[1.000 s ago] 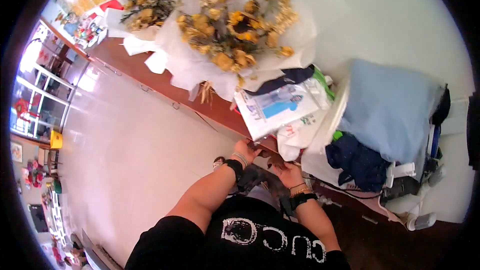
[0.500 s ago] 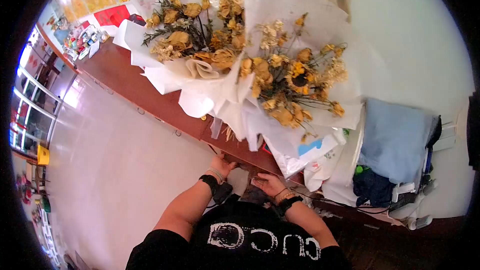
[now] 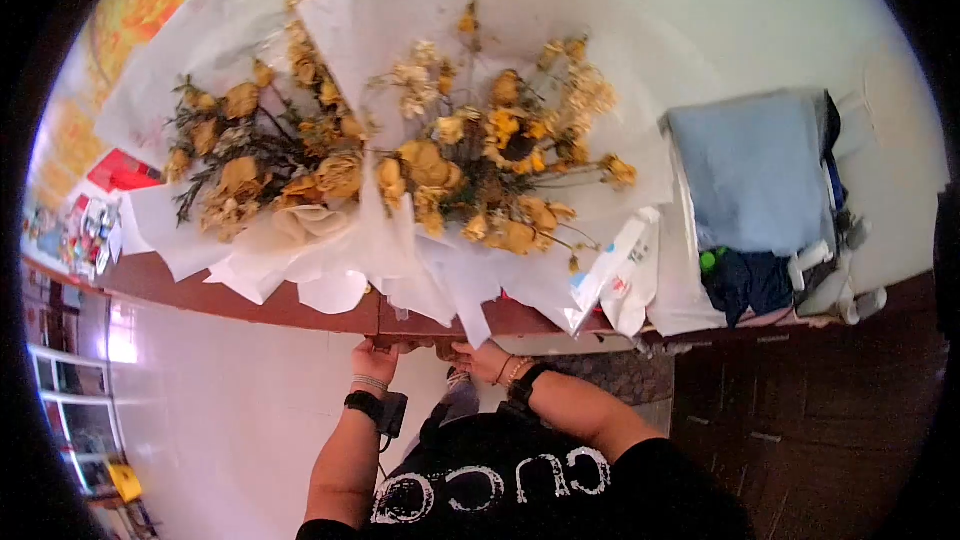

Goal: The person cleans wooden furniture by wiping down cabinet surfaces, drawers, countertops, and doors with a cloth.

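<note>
My left hand (image 3: pixel 374 357) reaches up to the front edge of a brown wooden counter (image 3: pixel 300 306), fingers curled on the edge. My right hand (image 3: pixel 478 357) is at the same edge a little to the right, just under a hanging tip of white wrapping paper; its fingers are too small to read. Two bouquets of dried yellow flowers in white paper lie on the counter directly above my hands: the left bouquet (image 3: pixel 270 170) and the right bouquet (image 3: pixel 490 150). A black watch and a bracelet sit on my left wrist, bracelets and a black band on my right.
A white plastic bag (image 3: pixel 625 275) lies right of the bouquets. Beyond it are a folded light-blue cloth (image 3: pixel 750 160) and a dark blue garment (image 3: pixel 745 282). Dark wooden cabinets (image 3: pixel 800 410) stand at the lower right, pale glossy floor (image 3: pixel 220 410) at the lower left.
The view has swung so the bouquets now sit straight above my hands and the blue cloth has shifted right. Both hands stayed at the counter's front edge, sliding left along it.
</note>
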Demonstrator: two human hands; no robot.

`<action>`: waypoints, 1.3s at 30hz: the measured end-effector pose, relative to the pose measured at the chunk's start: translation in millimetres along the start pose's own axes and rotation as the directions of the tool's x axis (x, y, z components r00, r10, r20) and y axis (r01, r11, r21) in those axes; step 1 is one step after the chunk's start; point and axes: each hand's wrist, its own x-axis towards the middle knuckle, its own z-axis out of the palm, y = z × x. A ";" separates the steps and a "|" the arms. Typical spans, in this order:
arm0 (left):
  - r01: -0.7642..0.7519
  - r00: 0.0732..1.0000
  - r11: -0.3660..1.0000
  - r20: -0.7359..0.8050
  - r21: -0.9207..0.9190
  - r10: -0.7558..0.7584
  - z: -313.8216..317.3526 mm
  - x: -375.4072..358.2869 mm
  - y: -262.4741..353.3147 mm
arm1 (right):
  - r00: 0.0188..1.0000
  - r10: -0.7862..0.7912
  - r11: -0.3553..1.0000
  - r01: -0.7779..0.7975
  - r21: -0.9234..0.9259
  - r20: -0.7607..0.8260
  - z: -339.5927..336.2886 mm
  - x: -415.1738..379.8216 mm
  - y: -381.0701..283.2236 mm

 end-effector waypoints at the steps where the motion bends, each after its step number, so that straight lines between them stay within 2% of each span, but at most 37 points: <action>1: -0.009 1.000 0.999 0.016 0.053 0.008 5.4 -5.8 -2.6 | 0.998 -0.034 0.999 0.034 -0.005 0.044 -5.4 -1.9 0.0; 2: -0.004 1.000 0.998 0.015 0.070 0.003 3.0 -4.9 -4.3 | 0.998 -0.041 0.999 0.041 0.012 0.044 -12.4 -3.5 2.2; 4: 0.006 0.991 0.995 0.133 0.097 -0.019 0.2 -2.5 -9.9 | 0.991 -0.075 0.996 0.069 0.059 0.108 -28.8 -2.9 4.5; 5: 0.002 0.991 0.994 0.135 0.105 -0.017 -0.6 -1.8 -14.5 | 0.995 -0.093 0.990 0.089 0.111 0.030 -34.8 -2.4 6.5; 6: -0.014 0.990 0.989 0.138 0.149 -0.007 2.8 -5.3 -23.5 | 0.995 -0.097 0.989 0.092 0.116 0.035 -38.8 -7.7 5.1; 8: -0.027 0.990 0.979 0.144 0.202 -0.002 11.4 -11.9 -45.5 | 0.993 -0.083 0.994 0.088 0.060 -0.085 -52.2 -22.2 -1.2; 10: -0.032 0.995 0.977 0.103 0.210 0.011 22.5 -17.8 -69.8 | 0.989 -0.093 0.992 0.102 0.073 -0.115 -57.1 -48.5 -11.8; 12: -0.015 0.997 0.973 0.075 0.232 -0.003 31.8 -21.3 -93.6 | 0.972 -0.158 0.973 0.183 0.141 -0.173 -69.2 -68.3 -16.8; 13: -0.001 0.998 0.970 0.062 0.245 -0.014 36.2 -21.4 -106.8 | 0.967 -0.201 0.973 0.216 0.085 -0.154 -78.9 -77.7 -20.6; 14: 0.020 0.997 0.963 0.065 0.270 -0.039 40.6 -21.9 -119.5 | 0.961 -0.215 0.966 0.235 0.107 -0.173 -91.4 -83.5 -21.3; 16: 0.056 0.995 0.977 0.067 0.206 -0.071 47.8 -22.4 -142.7 | 0.974 -0.205 0.962 0.218 0.163 -0.093 -113.4 -95.9 -27.6; 21: 0.134 0.982 0.939 0.085 0.317 -0.169 62.2 -22.0 -200.2 | 0.929 -0.248 0.932 0.306 0.194 -0.275 -153.6 -140.8 -39.2; 24: 0.218 0.955 0.921 0.124 0.322 -0.269 63.9 -16.8 -243.4 | 0.903 -0.309 0.914 0.369 0.169 -0.298 -197.9 -161.7 -41.1; 25: 0.258 0.941 0.913 0.133 0.315 -0.312 63.2 -17.3 -255.9 | 0.837 -0.515 0.853 0.521 -0.019 -0.184 -236.9 -145.3 -29.7; 26: 0.245 0.944 0.918 0.137 0.312 -0.299 76.5 -30.6 -273.0 | 0.823 -0.545 0.828 0.558 0.048 -0.160 -254.7 -146.9 -29.7; 27: 0.254 0.952 0.906 0.075 0.339 -0.296 101.8 -53.0 -295.5 | 0.807 -0.575 0.800 0.589 0.117 -0.136 -272.2 -148.6 -29.4; 28: 0.264 0.958 0.895 0.013 0.360 -0.288 115.2 -67.3 -311.5 | 0.878 -0.434 0.776 0.479 0.411 -0.203 -281.8 -160.0 -36.5; 30: 0.372 0.907 0.846 0.047 0.382 -0.420 97.5 -38.9 -331.8 | 0.852 -0.454 0.760 0.523 0.386 -0.260 -285.9 -196.6 -49.6; 31: 0.355 0.914 0.859 0.055 0.370 -0.402 99.4 -41.4 -343.7 | 0.859 -0.452 0.771 0.511 0.379 -0.240 -289.9 -211.5 -54.9; 33: 0.395 0.884 0.829 0.081 0.396 -0.461 110.9 -46.1 -375.2 | 0.841 -0.439 0.733 0.539 0.415 -0.316 -298.0 -236.6 -64.3; 34: 0.386 0.889 0.839 0.088 0.384 -0.449 119.2 -55.9 -387.4 | 0.847 -0.437 0.744 0.530 0.408 -0.304 -298.3 -247.7 -68.3; 36: 0.195 0.876 0.802 0.267 0.565 -0.402 138.1 -80.8 -400.7 | 0.744 -0.518 0.696 0.654 0.298 -0.422 -299.1 -263.3 -75.7; 37: -0.138 0.815 0.593 0.432 0.793 -0.388 112.0 -48.5 -405.0 | 0.752 -0.517 0.708 0.644 0.290 -0.409 -303.5 -265.1 -77.4; 38: -0.495 0.728 0.312 0.583 0.811 -0.361 86.0 -16.4 -409.3 | 0.757 -0.498 0.723 0.632 0.281 -0.423 -305.5 -266.9 -78.2; 39: -0.077 0.865 0.636 0.369 0.768 -0.341 114.0 -47.1 -408.5 | 0.762 -0.477 0.738 0.618 0.271 -0.438 -306.8 -265.6 -78.6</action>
